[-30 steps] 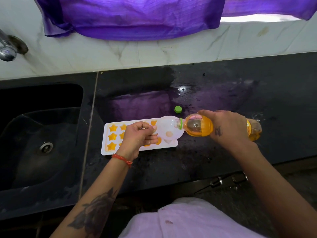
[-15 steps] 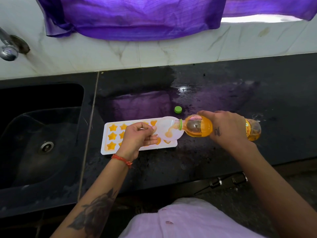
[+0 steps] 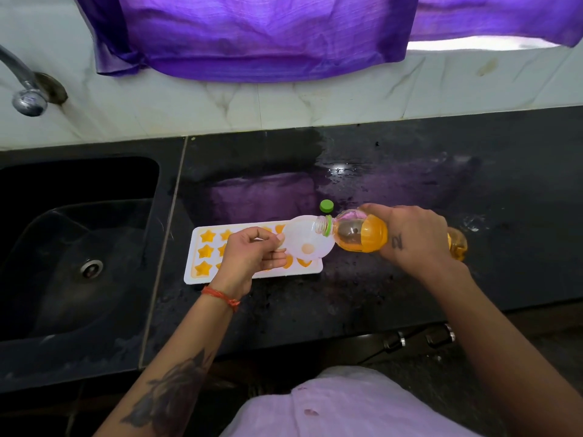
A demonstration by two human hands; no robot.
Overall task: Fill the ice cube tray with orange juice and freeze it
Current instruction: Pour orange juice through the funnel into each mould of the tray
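A white ice cube tray [image 3: 194, 274] with star-shaped cells full of orange juice lies on the black counter. My left hand [image 3: 252, 257] pinches the rim of a translucent white funnel [image 3: 307, 239] held over the tray's right end. My right hand [image 3: 413, 238] grips a plastic juice bottle [image 3: 359, 236], laid almost level, its mouth resting in the funnel. Orange juice sits low along the bottle's underside, and a little juice shows at the funnel's hole. My left hand hides the tray's middle cells.
The bottle's green cap [image 3: 326, 206] lies on the wet counter [image 3: 410, 171] just behind the funnel. A black sink [image 3: 79, 247] with a drain fills the left side, with a metal tap [image 3: 26, 96] above. Purple cloth [image 3: 258, 36] hangs at the back wall.
The bottle has tipped back slightly toward level. The stream of juice seen in the funnel half a second ago has stopped, leaving only a small pool at the hole.
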